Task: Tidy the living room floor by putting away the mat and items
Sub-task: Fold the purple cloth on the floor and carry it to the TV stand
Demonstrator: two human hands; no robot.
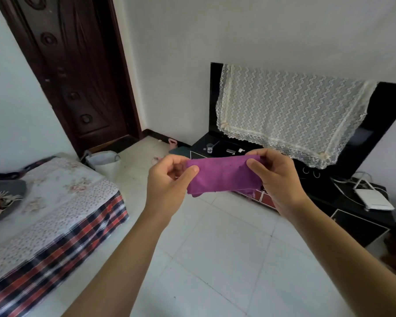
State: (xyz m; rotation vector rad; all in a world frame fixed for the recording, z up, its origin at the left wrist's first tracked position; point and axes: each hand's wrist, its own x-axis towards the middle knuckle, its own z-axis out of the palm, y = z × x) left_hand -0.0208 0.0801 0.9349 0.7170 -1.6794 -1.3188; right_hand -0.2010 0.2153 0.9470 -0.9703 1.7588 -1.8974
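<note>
Purple cloth [223, 175] between left hand [168, 184] and right hand [276, 177] fingers.

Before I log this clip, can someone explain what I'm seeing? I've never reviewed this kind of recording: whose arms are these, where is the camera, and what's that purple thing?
There is no machine here. A person wears one wide-angle camera on the head, looking forward and down, so the two bare arms reaching in from the bottom are their own. The left hand and right hand each pinch an end of a purple cloth, holding it stretched between them in the air above the white tiled floor.

Around them: a bed with a floral cover on the left, a dark wooden door behind it, and a pale basket near the door. On the right, a black TV stand carries a lace-draped television, a glass and a white router.
</note>
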